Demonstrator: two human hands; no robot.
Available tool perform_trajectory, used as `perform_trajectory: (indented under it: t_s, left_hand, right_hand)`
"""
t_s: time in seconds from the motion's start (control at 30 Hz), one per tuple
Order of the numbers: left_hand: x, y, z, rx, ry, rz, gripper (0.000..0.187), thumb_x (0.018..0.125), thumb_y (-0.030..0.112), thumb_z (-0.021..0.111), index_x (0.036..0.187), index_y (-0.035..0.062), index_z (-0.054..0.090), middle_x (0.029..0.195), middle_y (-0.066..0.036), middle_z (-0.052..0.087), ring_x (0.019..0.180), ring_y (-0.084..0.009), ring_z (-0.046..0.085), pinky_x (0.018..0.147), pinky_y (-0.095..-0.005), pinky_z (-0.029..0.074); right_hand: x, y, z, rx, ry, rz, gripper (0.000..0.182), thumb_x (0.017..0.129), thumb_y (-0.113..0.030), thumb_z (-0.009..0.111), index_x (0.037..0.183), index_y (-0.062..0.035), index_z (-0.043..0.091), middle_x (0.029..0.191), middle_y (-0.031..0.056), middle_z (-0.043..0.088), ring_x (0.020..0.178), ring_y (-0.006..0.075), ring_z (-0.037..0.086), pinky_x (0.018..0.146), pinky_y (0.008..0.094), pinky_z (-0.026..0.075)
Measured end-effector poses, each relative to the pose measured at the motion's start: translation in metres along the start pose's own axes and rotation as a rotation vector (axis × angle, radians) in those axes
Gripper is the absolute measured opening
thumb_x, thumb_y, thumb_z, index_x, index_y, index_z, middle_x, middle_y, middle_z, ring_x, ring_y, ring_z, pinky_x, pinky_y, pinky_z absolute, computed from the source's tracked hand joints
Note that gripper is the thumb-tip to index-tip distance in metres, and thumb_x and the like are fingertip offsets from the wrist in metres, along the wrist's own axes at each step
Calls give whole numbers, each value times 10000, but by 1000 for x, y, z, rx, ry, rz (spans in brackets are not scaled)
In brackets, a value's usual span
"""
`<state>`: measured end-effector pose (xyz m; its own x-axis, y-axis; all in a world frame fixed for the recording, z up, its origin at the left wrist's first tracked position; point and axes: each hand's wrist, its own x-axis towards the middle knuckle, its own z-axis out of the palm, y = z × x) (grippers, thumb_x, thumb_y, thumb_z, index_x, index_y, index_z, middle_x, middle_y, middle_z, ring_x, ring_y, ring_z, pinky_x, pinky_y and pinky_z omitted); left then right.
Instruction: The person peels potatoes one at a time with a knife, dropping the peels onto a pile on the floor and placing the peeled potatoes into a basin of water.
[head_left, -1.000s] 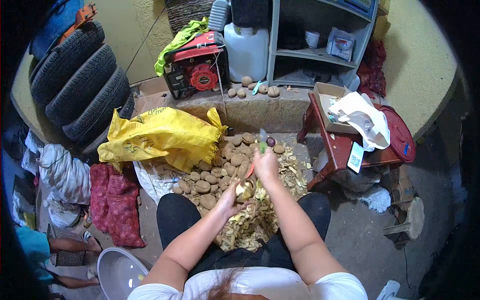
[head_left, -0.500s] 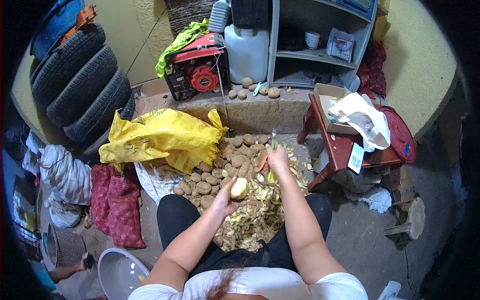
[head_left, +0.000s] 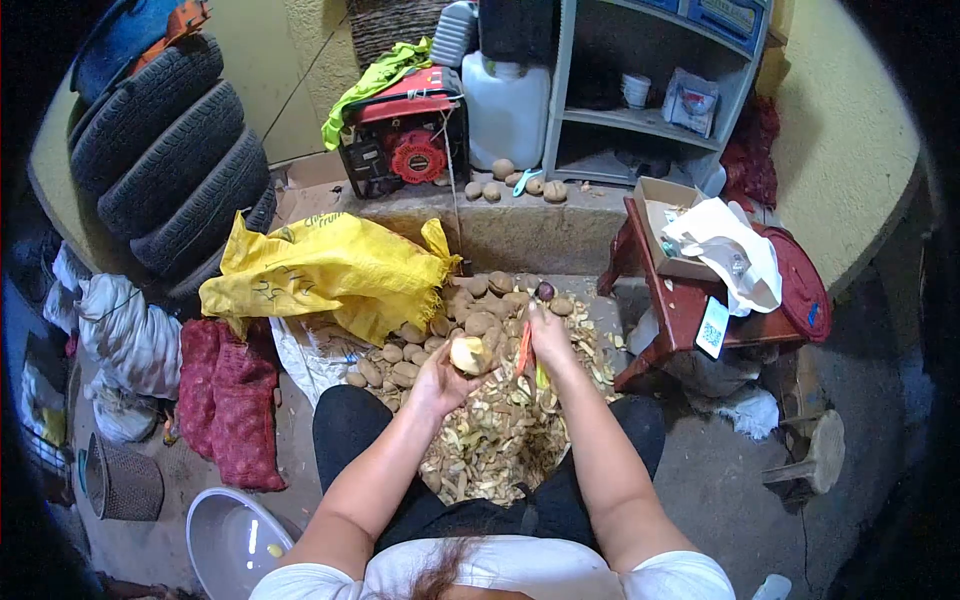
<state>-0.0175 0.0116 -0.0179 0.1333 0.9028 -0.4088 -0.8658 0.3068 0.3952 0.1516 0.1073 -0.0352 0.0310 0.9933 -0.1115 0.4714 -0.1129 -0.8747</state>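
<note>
Pale yellow flesh shows on the half-peeled potato [head_left: 469,354] cupped in the person's left hand [head_left: 447,375], whose grip is closed around it from below and held up over the lap. Just to the right of that grip, the right hand [head_left: 549,338] is closed on a peeler [head_left: 526,352] with a red and green handle, its blade end pointing down, close beside the potato but seemingly not touching it. Directly beneath both hands lies a thick heap of peelings [head_left: 490,440] on the floor between the person's dark-clad knees. Beyond the hands, further from the body, sits a pile of unpeeled brown potatoes [head_left: 440,335], spilling from under a crumpled yellow sack [head_left: 325,270]. To the left of the left grip lie red mesh bags [head_left: 228,400], and nearer the body a white basin [head_left: 232,545]. To the right of the right grip stands a low red stool [head_left: 690,300] carrying a cardboard box and a white cloth. Peeling appears to be midway, with skin probably left on the potato's hidden side; the next stroke would call for turning the potato in the left grip and laying the blade back against it.
</note>
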Motion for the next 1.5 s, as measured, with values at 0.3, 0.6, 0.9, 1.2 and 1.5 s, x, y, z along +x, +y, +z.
perform_trajectory:
  t_s: [0.3, 0.6, 0.9, 1.2, 1.5]
  left_hand:
    - [1, 29, -2, -103, -32, -2, 454, 879, 336, 373, 1131, -41, 395, 1092, -234, 497, 1000, -426, 483, 855, -485, 422]
    - [-8, 27, 3, -47, 13, 44, 385, 872, 319, 396, 1118, 23, 407, 1093, -227, 494, 1010, -440, 471, 821, -491, 434]
    - [-16, 26, 6, -21, -84, -8, 381, 839, 268, 471, 1127, 24, 419, 1123, -177, 487, 1005, -396, 489, 910, -470, 379]
    - [-5, 17, 7, -133, -81, 80, 342, 806, 255, 544, 1050, 23, 481, 1059, -141, 521, 1020, -294, 479, 878, -455, 387]
    - [4, 13, -5, -77, -111, 201, 436, 734, 154, 636, 1107, 43, 441, 1060, -122, 521, 1018, -272, 482, 897, -464, 366]
  right_hand:
    - [-64, -21, -12, 532, -462, 58, 266, 835, -207, 521, 981, 16, 526, 797, 33, 567, 699, 121, 505, 639, 260, 417]
    - [-172, -14, -49, 526, -385, -63, 217, 817, -129, 540, 987, 6, 525, 865, 36, 556, 784, 98, 507, 708, 240, 417]
    - [-168, -4, -115, 223, -39, -196, 163, 814, -150, 527, 889, -5, 524, 691, 79, 560, 621, 129, 543, 548, 279, 435]
    - [-105, -70, -11, -538, 66, -737, 190, 751, -165, 574, 884, -31, 551, 590, 120, 547, 562, 286, 559, 507, 370, 443]
    - [-87, -43, 13, -516, 128, -1008, 281, 728, -170, 572, 976, -37, 569, 625, 73, 547, 552, 222, 536, 500, 316, 440]
